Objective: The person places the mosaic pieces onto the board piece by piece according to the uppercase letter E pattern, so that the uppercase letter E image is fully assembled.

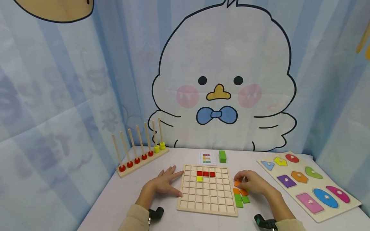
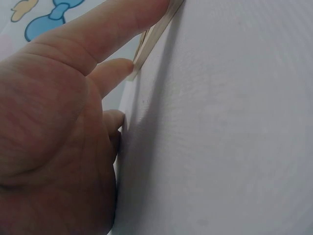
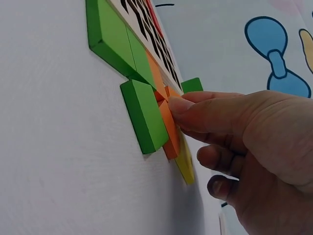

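Observation:
A square wooden grid board [image 1: 208,212] lies on the table, with a row of three red tiles [image 1: 206,174] and a yellow tile [image 1: 199,178] under the leftmost one. My left hand [image 1: 164,182] is at the board's left edge, fingers spread, thumb and index fingertip against the frame. Beside the board's right edge, my right hand [image 1: 254,182] pinches an orange tile [image 1: 237,183] between thumb and index finger. Close by lie more orange tiles [image 1: 244,192] and several green tiles [image 3: 144,116]. Another yellow tile [image 3: 185,164] is partly hidden behind them in the right wrist view.
A pattern card [image 1: 207,158] and a green block [image 1: 222,156] are behind the board. At the back left stands a peg rack [image 1: 144,163] with red and yellow beads. A shape puzzle board [image 1: 321,205] lies at the right. Printed curtains [image 1: 185,48] enclose the table.

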The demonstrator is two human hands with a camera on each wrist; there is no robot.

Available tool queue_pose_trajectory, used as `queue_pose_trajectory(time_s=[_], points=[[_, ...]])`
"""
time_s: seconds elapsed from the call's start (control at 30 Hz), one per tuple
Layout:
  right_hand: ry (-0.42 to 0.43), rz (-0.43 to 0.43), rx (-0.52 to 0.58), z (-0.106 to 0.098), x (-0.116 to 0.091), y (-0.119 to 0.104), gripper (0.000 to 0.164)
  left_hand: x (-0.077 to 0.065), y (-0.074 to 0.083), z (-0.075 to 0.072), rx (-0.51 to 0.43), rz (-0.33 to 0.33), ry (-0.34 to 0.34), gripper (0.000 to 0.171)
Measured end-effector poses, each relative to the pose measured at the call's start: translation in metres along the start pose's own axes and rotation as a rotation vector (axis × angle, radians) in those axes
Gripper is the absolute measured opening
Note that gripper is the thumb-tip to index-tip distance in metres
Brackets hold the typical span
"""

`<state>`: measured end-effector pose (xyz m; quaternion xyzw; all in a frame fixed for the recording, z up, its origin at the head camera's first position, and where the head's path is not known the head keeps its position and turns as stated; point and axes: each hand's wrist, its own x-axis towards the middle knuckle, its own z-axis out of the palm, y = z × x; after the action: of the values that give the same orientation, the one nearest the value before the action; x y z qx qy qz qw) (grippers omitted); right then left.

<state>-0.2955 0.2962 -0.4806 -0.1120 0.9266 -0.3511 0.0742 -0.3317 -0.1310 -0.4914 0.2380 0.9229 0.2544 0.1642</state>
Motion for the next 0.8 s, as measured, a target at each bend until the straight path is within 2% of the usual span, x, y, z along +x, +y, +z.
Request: queue_pose_trajectory(time_s=[0.23, 0.47, 0.63, 0.8], points=[[0.019, -0.044, -0.025, 0.0010, 0.0020, -0.0029, 0.017, 0.0004, -0.0001, -0.0003, 0.009, 0.001, 0.010, 0.100], [0.066, -0.098, -0.061, 0.0007, 0.0033, -0.0067, 0.008, 0.0002, 0.0001, -0.0001, 0.002, 0.008, 0.012, 0.101], [0.129, -0.062, -0.002, 0.0007, 0.0033, -0.0073, 0.008, -0.0002, 0.0007, -0.0001, -0.006, 0.007, 0.012, 0.100], [0.172, -0.090, 0.089, -0.0001, 0.0050, -0.0067, 0.016, -0.0017, 0.0021, 0.0006, -0.006, 0.002, 0.010, 0.100]])
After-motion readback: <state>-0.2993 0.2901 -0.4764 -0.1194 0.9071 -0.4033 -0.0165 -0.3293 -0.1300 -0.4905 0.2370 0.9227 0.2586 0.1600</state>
